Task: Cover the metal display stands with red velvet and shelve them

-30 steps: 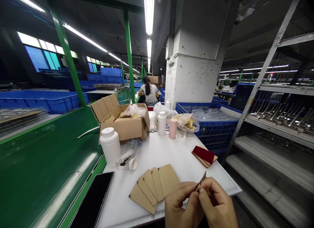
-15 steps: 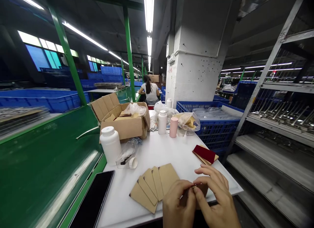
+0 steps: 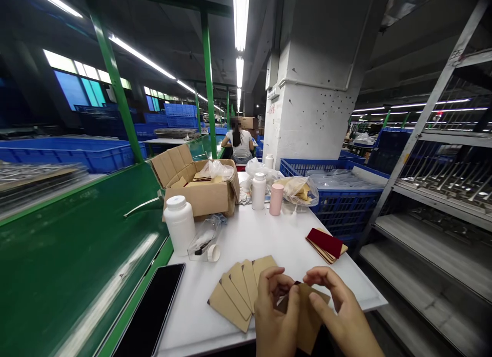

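Left hand looks pinched on brown card near its dark corner. Right hand: fingers spread, thumb over card, contact unclear. I'd brace the left pinch, press that corner evenly, avoid creasing. Card runs to 5 o'clock from left fingertips. Fanned cards at 9 o'clock, red-topped stack at 1.

Around My Spot

On my left I see a dark-screened phone, a white jar and an open carton; ahead, a pink bottle and a seated person (back turned to me); rightward, a blue crate.
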The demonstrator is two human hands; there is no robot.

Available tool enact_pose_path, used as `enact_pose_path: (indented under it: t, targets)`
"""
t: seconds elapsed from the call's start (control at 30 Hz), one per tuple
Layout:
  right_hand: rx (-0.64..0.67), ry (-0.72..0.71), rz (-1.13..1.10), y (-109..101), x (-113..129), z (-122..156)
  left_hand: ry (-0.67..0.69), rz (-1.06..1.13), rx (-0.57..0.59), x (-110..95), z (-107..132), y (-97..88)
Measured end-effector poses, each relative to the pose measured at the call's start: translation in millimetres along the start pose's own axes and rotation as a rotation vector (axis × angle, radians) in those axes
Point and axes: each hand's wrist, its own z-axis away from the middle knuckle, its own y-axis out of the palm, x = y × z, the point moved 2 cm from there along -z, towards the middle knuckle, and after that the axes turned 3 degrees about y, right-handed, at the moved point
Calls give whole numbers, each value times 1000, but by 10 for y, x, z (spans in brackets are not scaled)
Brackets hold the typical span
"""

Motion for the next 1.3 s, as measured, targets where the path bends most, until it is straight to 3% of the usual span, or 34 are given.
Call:
enact_pose_path:
  t: [0.1,0.2,0.37,0.47,0.53,0.73,0.87,0.97,1.1,1.2,1.3]
  targets:
    - [38,182,-235,81,-147,-88,-23,-39,-33,0,-82,-96]
    - [103,220,-344,213,-283,-346,22,-114,-124,-57,-219,-339]
    - [162,196,-30,546,-508,-812,64,-141,-286,-167,-381,-837]
    - [130,126,235,677,-591,-904,98,-127,-334,-169,-396,-964]
    - [85,83,368,680,-624,-899,110,-179,-251,-138,-406,-938]
    - [128,85,408,533,-692,-841,69,-597,249,93,-404,-603]
    - [122,16,532,455,-701,-866,35,-729,439,305,-348,-469]
    - [20,-83,746,258,-738,-944,-10,-818,547,390,-325,-437]
    - [-199,-64,1031,-247,-887,-1126,-60,-908,639,367,-329,-402]
    - [-219,-20,1131,-515,-1002,-1270,-69,-934,646,326,-346,-373]
    - [-191,-35,1140,-566,-1027,-1368,-55,-945,643,303,-361,-362]
